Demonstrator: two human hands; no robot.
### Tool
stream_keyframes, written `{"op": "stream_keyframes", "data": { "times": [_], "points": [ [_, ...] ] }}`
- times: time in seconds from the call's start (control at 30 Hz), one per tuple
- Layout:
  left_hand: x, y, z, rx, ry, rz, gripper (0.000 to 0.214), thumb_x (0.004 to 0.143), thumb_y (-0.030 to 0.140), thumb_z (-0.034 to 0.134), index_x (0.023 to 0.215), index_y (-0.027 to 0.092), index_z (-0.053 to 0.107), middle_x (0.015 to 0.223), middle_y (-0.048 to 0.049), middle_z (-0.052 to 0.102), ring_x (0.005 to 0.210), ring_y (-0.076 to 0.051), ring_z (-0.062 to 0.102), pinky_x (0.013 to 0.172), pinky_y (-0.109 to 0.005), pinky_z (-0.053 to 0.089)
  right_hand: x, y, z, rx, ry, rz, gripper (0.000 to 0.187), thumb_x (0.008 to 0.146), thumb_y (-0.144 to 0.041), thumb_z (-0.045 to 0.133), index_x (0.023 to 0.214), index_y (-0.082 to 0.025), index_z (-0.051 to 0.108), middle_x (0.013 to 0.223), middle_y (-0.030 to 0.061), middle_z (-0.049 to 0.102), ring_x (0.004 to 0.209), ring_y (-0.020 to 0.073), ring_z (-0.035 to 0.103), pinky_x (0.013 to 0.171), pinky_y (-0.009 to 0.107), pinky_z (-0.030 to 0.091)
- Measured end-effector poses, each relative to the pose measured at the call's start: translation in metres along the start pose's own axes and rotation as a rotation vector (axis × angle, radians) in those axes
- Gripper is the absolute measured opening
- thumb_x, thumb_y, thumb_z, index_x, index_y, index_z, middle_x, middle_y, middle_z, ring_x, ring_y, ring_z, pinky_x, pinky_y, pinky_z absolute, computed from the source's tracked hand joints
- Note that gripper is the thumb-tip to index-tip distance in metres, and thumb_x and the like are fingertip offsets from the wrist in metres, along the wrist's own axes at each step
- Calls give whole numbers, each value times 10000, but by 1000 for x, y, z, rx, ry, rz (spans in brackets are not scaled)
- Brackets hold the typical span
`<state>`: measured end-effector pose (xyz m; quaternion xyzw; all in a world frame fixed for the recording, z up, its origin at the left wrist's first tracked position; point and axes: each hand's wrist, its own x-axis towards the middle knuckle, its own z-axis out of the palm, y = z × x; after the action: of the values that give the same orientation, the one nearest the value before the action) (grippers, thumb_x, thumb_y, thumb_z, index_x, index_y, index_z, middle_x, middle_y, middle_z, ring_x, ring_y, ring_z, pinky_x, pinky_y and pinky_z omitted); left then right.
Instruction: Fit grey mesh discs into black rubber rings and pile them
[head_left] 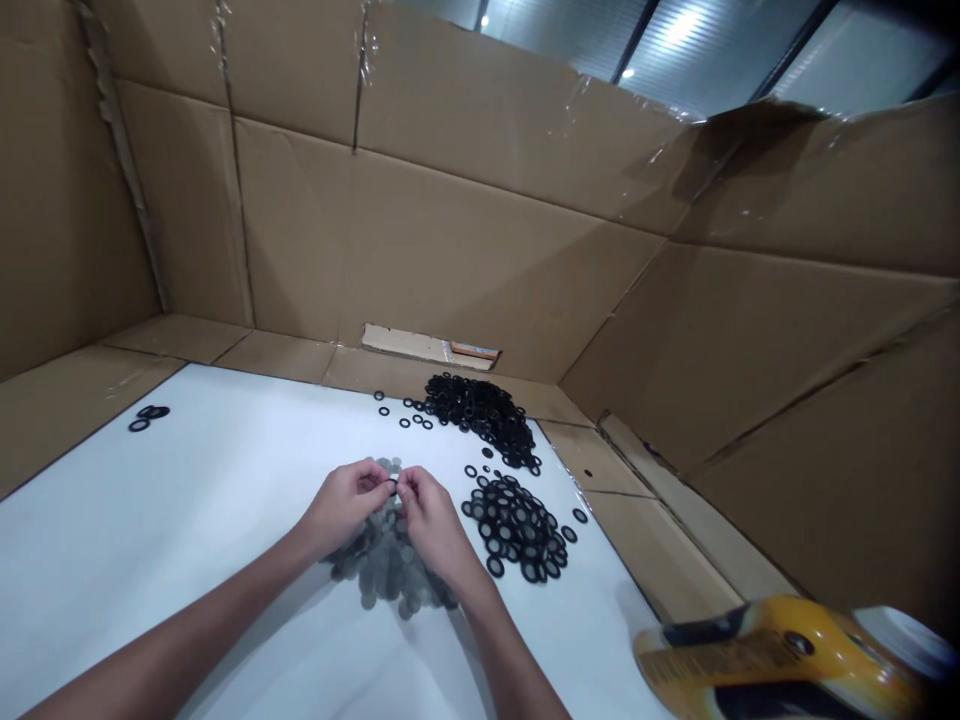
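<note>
My left hand and my right hand meet above the white sheet, their fingertips pinching a small black rubber ring. Beneath both hands lies a loose pile of grey mesh discs, partly hidden by my palms. To the right of my right hand sits a heap of black rings with grey centres. Farther back lies a denser heap of plain black rubber rings, with several strays to its left.
A few black rings lie at the sheet's far left. Cardboard walls and flattened cardboard surround the sheet on the back and sides. A yellow and black plastic object intrudes at the lower right, close to the camera.
</note>
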<state>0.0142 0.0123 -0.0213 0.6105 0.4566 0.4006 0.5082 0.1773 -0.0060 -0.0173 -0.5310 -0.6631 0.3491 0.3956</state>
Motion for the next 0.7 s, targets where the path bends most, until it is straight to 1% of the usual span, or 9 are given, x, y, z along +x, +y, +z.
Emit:
{"op": "stream_keyframes", "data": {
  "times": [0.1,0.17,0.3,0.37,0.43,0.53,0.6,0.7],
  "points": [
    [-2,0,-1,99,-59,47,246,872,406,576,851,171,643,727,-2,620,683,-163,545,655,-274,385,-1,-2,-1,-39,33,-34,136,936,-270,457,874,-215,565,716,-2,566,640,159,515,591,262,418],
    [-3,2,-1,124,-65,61,253,895,411,550,850,175,632,721,4,614,672,-159,534,654,-275,382,0,-2,0,-33,48,-28,145,942,-277,453,884,-214,570,735,5,580,652,162,529,599,265,428],
    [-6,5,1,31,-9,34,254,900,422,553,862,176,600,730,6,609,693,-161,550,675,-277,407,2,-1,2,32,41,47,143,929,-320,497,907,-206,581,730,0,591,627,159,539,585,267,430],
    [-6,6,1,8,-6,24,258,895,427,565,856,174,597,731,6,605,691,-158,546,669,-275,406,2,-1,2,45,32,72,145,924,-329,506,891,-205,574,696,-10,572,606,158,529,573,267,422],
    [-6,7,2,-3,-26,26,259,892,424,574,830,173,592,718,9,594,685,-154,541,669,-274,404,1,-2,3,33,36,59,142,926,-324,495,865,-209,553,679,-16,554,605,159,518,573,267,415],
    [-4,8,3,-74,-56,32,252,885,409,582,800,172,589,706,12,580,696,-154,547,698,-278,416,-1,-7,5,-11,40,8,151,950,-311,436,853,-218,504,712,-9,546,635,165,512,591,276,409],
    [-4,8,4,-133,-61,30,242,877,399,589,798,170,602,719,6,583,717,-159,555,726,-284,427,-3,-11,6,-51,45,-22,166,969,-307,384,860,-223,476,752,3,545,660,171,509,608,287,406],
    [-4,8,5,-174,-52,19,237,867,393,603,798,167,630,731,-5,595,738,-165,562,745,-289,434,-4,-15,8,-87,65,-30,183,979,-303,345,859,-223,459,794,19,545,696,179,508,638,302,408]
  ]
}}
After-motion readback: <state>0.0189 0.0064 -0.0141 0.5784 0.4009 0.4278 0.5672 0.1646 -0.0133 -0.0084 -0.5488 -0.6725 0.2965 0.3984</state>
